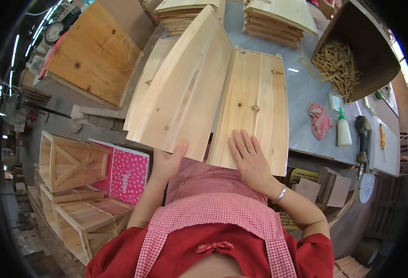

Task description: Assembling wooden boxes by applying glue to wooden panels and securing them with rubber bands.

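Note:
My left hand (168, 164) grips the near edge of a pale wooden panel (185, 88), its thumb on top and the other fingers hidden underneath. That panel is tilted, with its left side raised over another panel (154, 62) that shows partly behind it. Just to the right, a second knotty wooden panel (255, 92) lies flat on the blue-grey worktable (301, 97), its near end reaching the table's front edge. My right hand (250, 157) rests palm down on this panel's near end, fingers stretched out and holding nothing.
Panel stacks (280, 21) stand at the back. On the right are a tipped bin (378, 51) spilling tan rubber bands (336, 65), a pink cloth (320, 121), a green-tipped white bottle (344, 132), a dark hand tool (363, 136) and an orange-handled tool (382, 136). Wooden crates (74, 162) stand left.

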A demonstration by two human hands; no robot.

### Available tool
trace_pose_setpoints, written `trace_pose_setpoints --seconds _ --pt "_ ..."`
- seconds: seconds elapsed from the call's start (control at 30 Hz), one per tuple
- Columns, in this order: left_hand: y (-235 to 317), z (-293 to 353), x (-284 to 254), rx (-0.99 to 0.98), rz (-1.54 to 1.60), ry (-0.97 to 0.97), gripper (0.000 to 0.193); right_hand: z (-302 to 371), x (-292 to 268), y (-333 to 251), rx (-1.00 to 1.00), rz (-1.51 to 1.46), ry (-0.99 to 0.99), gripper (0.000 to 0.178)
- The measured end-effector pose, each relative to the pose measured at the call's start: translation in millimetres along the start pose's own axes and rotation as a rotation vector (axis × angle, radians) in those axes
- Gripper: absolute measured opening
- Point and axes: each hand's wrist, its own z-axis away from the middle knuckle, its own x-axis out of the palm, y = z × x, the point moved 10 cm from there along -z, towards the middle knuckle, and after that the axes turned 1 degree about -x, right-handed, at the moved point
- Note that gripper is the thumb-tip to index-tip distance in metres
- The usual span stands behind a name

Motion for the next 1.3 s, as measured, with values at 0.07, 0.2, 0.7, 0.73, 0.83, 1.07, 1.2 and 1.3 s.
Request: trace_pose_setpoints --seconds 0.07,0.2,0.7,0.73,0.83,1.07,1.2,1.3 --pt "4.8 1.6 7.5 -0.009 -0.051 -0.004 0.036 -0.6 1.8 1.3 0.006 -0.005 -0.005 0.072" --pt "18.8 7.6 27.1 -0.01 -0.207 -0.09 0.031 0.8 2.2 3.5 -0.001 -0.028 0.026 0.071" --pt "43.9 19.5 65.5 0.092 -0.517 -0.219 0.035 -4.0 1.3 0.5 0.013 -0.082 0.083 0.063" --pt "40.4 18.9 62.9 0.072 -0.511 -0.224 0.036 -4.0 0.9 0.4 0.01 -0.082 0.083 0.063" --pt "13.6 17.6 54.9 -0.137 -0.415 -0.234 0.037 0.6 -7.2 17.7 -0.033 -0.365 0.109 0.063" --pt "6.3 14.4 34.2 -0.094 -0.317 -0.134 0.035 103.8 -89.0 245.1 0.708 0.219 0.723 0.029" --pt "-1.9 9.1 26.3 -0.105 -0.298 -0.115 0.036 148.0 -51.5 325.9 1.078 0.196 0.54 0.017" --pt "-4.5 6.3 21.1 -0.135 -0.271 -0.063 0.042 175.4 -47.8 307.0 1.082 0.067 0.797 0.022"
